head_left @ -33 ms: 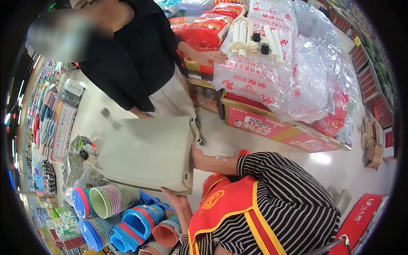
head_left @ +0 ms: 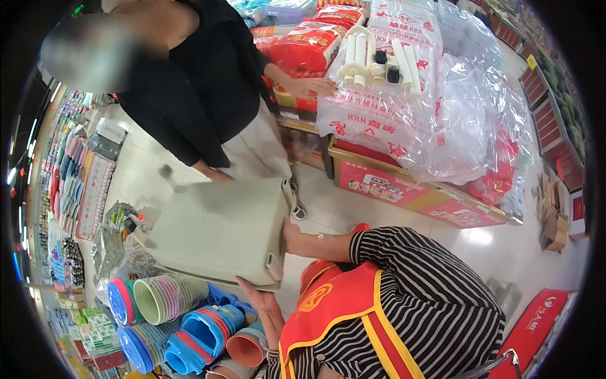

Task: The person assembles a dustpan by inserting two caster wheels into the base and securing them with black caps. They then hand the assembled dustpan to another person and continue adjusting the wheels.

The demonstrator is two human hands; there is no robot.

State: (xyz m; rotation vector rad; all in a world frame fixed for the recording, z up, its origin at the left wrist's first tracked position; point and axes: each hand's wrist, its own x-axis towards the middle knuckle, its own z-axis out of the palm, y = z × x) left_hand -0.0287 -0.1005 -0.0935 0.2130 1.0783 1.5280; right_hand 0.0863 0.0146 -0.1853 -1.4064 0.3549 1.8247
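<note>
A large pale grey-green plastic box [head_left: 214, 227] is tilted between my two hands. My right hand [head_left: 291, 237] grips its near end, with the fingers partly hidden behind it. My left hand [head_left: 260, 298] clasps its lower edge near the corner, thumb along the side. A latch-like fitting [head_left: 273, 261] shows on the end wall. Small dark-tipped pieces, perhaps casters, stick out at the far corners; one [head_left: 166, 172] is blurred. Beside the far edge, a co-worker's hand [head_left: 213, 173] hangs near the box; whether it touches cannot be told.
Stacked plastic buckets and bins [head_left: 208, 328] stand below the box, with mops [head_left: 126, 243] behind them. A display table [head_left: 404, 142] holds plastic-wrapped packs, white tubes [head_left: 407, 66] and dark small parts [head_left: 393, 74]. The co-worker [head_left: 208, 82] rests another hand [head_left: 309, 87] on it.
The box has shifted and tilted slightly in my hands, its far-side edge dropping a little. My left hand has edged left along it. The co-worker's lower hand shows more.
</note>
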